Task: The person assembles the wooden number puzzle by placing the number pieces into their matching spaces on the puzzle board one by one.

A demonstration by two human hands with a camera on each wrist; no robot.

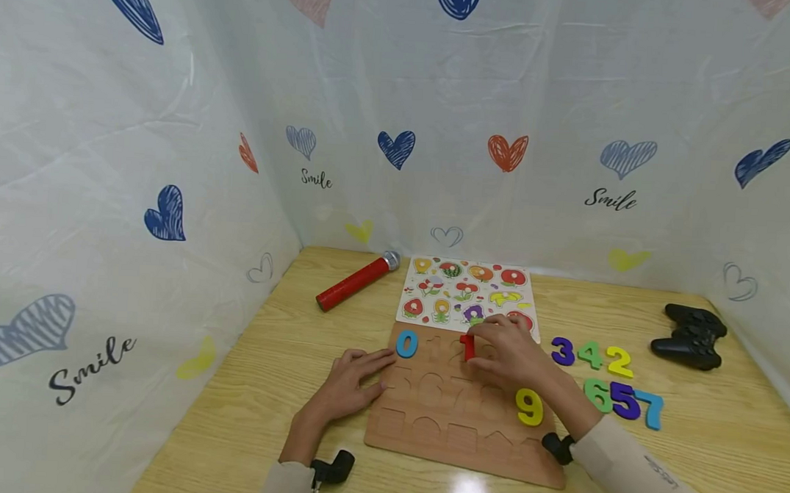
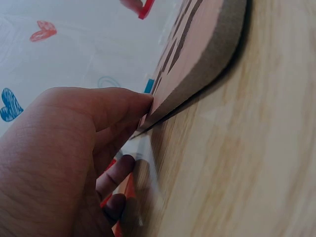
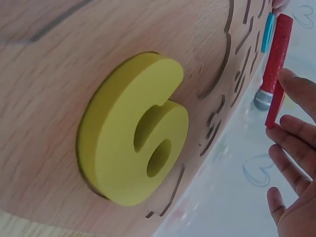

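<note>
My right hand (image 1: 509,352) pinches a red number 1 piece (image 1: 468,347) between thumb and fingers, just above the top row of a wooden number board (image 1: 426,454). In the right wrist view the red piece (image 3: 275,106) is seen edge-on. At the board's left edge lies my left hand (image 1: 349,384), its fingertips touching the edge with the fingers loosely extended. A blue 0 (image 1: 400,344) sits at the board's top left. The yellow 9 (image 3: 113,148) lies on the board near my right wrist, standing proud of the surface.
Right of the board lie a purple 3 (image 1: 568,350), green 4, yellow 2, green 6, purple 5 and blue 7 (image 1: 655,412). A black game controller (image 1: 689,336) is farther right. Behind stand a fruit puzzle board (image 1: 406,306), lying flat, and a red microphone (image 1: 354,283).
</note>
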